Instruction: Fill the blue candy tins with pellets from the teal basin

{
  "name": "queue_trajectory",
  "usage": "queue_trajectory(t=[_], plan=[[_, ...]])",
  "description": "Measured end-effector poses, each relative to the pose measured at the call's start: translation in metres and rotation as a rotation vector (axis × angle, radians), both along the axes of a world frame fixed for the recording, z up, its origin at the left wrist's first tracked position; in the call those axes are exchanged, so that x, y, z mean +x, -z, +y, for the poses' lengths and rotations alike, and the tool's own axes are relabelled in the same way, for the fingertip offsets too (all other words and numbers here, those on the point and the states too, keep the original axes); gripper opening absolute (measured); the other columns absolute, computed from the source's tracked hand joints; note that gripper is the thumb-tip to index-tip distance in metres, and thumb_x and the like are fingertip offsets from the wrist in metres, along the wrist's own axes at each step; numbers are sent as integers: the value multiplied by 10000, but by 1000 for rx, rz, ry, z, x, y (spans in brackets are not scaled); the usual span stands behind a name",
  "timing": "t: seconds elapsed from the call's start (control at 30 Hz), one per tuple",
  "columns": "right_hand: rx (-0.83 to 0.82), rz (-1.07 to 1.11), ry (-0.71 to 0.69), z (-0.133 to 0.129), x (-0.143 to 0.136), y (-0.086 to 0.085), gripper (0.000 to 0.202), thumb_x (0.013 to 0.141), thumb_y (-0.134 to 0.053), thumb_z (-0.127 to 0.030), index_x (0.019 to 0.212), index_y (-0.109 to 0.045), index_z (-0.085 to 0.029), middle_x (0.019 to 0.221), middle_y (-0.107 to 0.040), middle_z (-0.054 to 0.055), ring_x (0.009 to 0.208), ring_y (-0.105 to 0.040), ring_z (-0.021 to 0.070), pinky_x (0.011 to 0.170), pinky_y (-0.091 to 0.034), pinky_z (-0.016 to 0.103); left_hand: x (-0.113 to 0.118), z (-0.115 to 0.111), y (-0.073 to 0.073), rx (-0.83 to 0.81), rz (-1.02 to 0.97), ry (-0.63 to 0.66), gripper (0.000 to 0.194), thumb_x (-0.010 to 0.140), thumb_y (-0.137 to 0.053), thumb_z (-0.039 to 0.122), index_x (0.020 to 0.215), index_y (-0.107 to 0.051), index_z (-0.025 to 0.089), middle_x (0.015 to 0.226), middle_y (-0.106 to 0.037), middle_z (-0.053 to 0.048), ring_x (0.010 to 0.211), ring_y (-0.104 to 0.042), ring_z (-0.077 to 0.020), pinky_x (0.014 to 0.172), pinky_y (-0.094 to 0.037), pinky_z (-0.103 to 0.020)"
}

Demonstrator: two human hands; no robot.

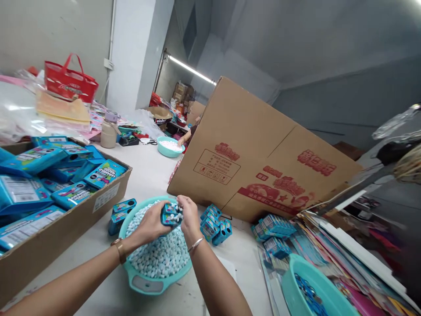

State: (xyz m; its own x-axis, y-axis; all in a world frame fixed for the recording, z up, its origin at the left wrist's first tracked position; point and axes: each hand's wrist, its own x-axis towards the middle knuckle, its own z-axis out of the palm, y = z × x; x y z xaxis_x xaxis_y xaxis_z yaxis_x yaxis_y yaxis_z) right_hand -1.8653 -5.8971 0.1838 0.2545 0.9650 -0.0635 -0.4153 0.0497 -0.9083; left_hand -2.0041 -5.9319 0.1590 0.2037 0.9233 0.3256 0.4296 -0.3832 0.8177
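Above a turquoise basin [146,287] filled with small pale-blue and white pellet candies [161,259], my left hand [153,224] is closed around a pair of small blue printed boxes [170,213]. White candies lie over the tops of these boxes. My right hand [188,213] is at their right side, its fingers curled over several candies. Left of the basin, two similar blue boxes [121,215] stand on the table. More blue boxes [215,224] with dark oval openings stand close to the right of my right hand.
At left, a cardboard carton [108,193] holds many blue boxes. A large cardboard sheet [263,153] leans behind the basin. Another turquoise basin [289,285] with blue pieces sits at lower right, beside stacked card sheets [355,250]. Farther back, another person's hand [181,140] reaches a basin [169,151].
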Motion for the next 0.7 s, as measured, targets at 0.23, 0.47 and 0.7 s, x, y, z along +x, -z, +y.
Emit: queue_trajectory(t=[0.23,0.47,0.7], plan=[[-25,-7,31,2,19,13,308,610,-801,-453,709,-680,-188,744,-708,34,765,-651,180,795,-505,317,0,1,3,-107,-130,85,682,649,-790,245,1274,-523,186,1191,-687,-92,1083,-672,-314,946,-515,-428],[16,-134,32,-7,17,19,434,759,-701,-621,817,-722,-191,900,-755,75,916,-683,221,848,-513,338,2,-11,-3,-199,-351,131,778,616,-819,232,1308,-467,197,1256,-641,-116,1137,-645,-310,995,-519,-453],[-166,83,-74,-21,29,16,461,840,-621,-637,893,-737,-195,998,-783,92,1056,-705,251,939,-493,369,-20,-39,11,-298,-406,171,836,646,-829,264,1372,-414,244,1310,-612,-118,1195,-604,-339,1033,-486,-477]])
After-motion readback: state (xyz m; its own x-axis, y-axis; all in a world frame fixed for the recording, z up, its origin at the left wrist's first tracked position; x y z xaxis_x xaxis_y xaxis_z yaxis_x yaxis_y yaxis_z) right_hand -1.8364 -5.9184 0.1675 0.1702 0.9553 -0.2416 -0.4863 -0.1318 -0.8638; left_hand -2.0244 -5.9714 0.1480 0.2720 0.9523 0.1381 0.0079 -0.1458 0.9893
